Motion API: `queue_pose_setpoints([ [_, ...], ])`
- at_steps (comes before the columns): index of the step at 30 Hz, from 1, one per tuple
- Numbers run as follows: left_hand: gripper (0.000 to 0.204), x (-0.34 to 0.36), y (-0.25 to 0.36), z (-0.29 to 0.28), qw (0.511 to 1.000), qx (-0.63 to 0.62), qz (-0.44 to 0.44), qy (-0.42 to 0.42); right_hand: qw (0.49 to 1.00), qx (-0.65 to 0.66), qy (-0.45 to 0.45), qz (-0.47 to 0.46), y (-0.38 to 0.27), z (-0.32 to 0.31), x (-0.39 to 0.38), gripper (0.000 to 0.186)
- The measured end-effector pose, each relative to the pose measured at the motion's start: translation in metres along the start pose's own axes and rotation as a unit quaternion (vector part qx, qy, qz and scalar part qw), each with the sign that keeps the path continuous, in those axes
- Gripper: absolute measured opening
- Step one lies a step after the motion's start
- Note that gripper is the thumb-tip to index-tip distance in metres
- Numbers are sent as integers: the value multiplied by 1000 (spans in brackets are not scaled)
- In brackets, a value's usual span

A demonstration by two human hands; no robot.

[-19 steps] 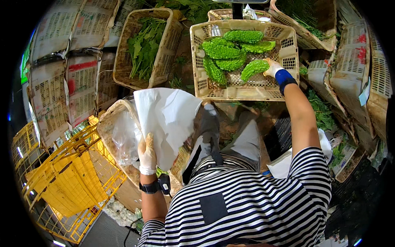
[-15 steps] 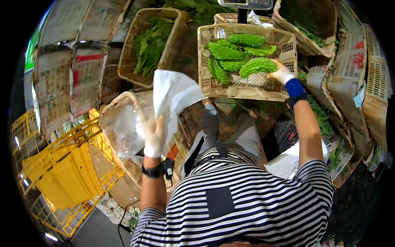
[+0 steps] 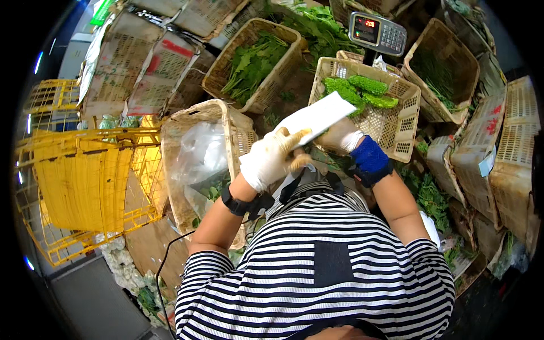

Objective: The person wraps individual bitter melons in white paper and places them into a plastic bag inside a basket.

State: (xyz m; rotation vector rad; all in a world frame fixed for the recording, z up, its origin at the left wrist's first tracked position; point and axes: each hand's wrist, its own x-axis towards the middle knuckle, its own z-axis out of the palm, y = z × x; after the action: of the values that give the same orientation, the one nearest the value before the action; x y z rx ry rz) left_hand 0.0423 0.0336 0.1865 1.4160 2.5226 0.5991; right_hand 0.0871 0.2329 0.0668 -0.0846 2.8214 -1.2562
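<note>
In front of my body, my left hand, in a white glove, is closed on a white sheet, which looks like paper and is now folded into a long strip. My right hand, gloved with a blue band at the wrist, is just behind the sheet. Its fingers are hidden there, and so is anything they hold. Beyond the sheet, several bumpy green bitter melons lie in a pale plastic basket, partly covered by the sheet.
A digital scale display stands behind the basket. Crates of leafy greens and thin green stalks flank it. To my left are a basket with clear plastic bags and a yellow cage cart. Stacked crates line the right.
My hands have come together. The sheet moved right and is folded, no longer hanging loose. The bitter melon my right hand held is out of sight. The view has turned.
</note>
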Motion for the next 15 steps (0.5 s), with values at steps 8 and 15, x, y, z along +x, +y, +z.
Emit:
queue_pose_setpoints([
  [8, 33, -34, -9, -19, 988, -59, -98, 104, 988, 91, -4, -125, -11, 2, -3, 41],
  [15, 63, -31, -59, 2, 741, -587, -253, -206, 961, -144, -57, -230, -47, -7, 21, 39],
])
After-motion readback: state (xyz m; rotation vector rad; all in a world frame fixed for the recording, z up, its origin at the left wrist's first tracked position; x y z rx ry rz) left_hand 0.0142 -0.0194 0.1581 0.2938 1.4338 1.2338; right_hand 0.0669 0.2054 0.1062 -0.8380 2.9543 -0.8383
